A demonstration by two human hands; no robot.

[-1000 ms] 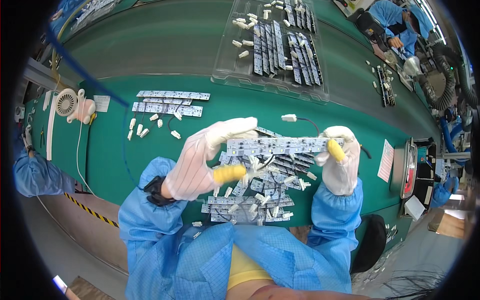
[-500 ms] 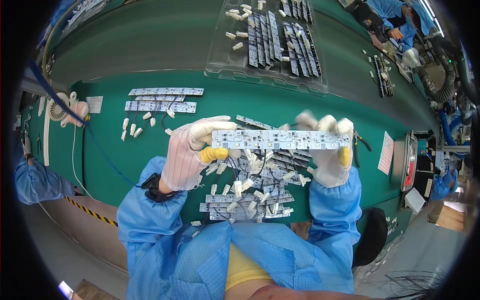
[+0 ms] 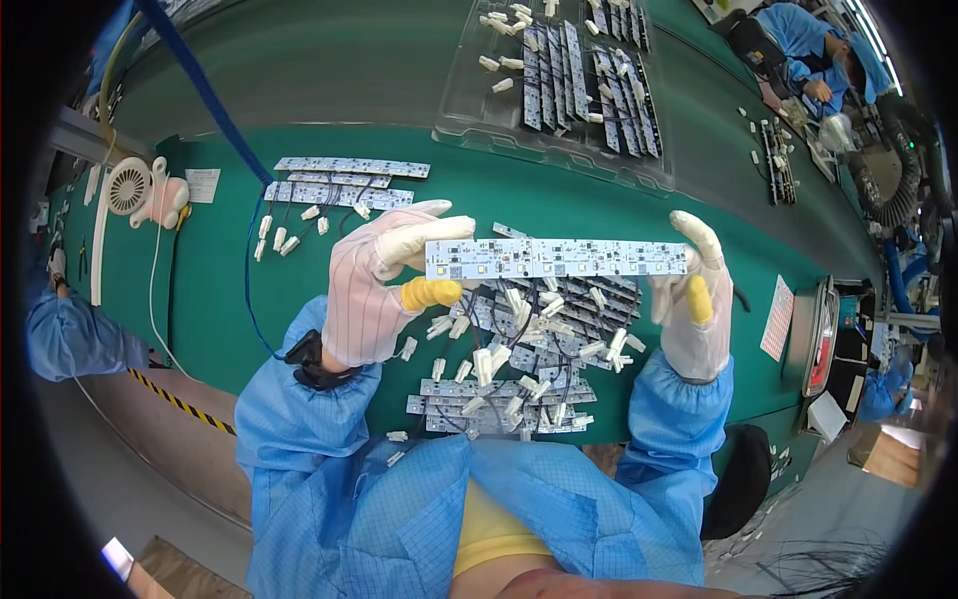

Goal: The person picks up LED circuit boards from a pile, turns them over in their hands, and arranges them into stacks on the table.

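A long white LED circuit board (image 3: 559, 259) is held level in front of me, its component side showing. My left hand (image 3: 384, 270), in a striped white glove with a yellow thumb tip, is closed on its left end. At the right end is my gloved right hand (image 3: 699, 299); its index finger is raised above the top edge, its yellow thumb is at the lower corner, and other fingers are partly hidden behind. Dark wires run down from the board to a white connector (image 3: 485, 366). Below lies a loose pile of similar boards (image 3: 499, 407) with white plugs.
A few boards (image 3: 349, 168) lie at the left on the green mat (image 3: 230, 290). A clear plastic tray (image 3: 479, 120) with several wired boards stands at the back. A small fan (image 3: 130, 187) is at left, a blue cord (image 3: 205, 85) nearer. A co-worker (image 3: 808, 60) sits far right.
My right hand has shifted slightly right along the board, and its index finger is now lifted above the top edge. The left hand keeps its hold. The whole view has shifted slightly.
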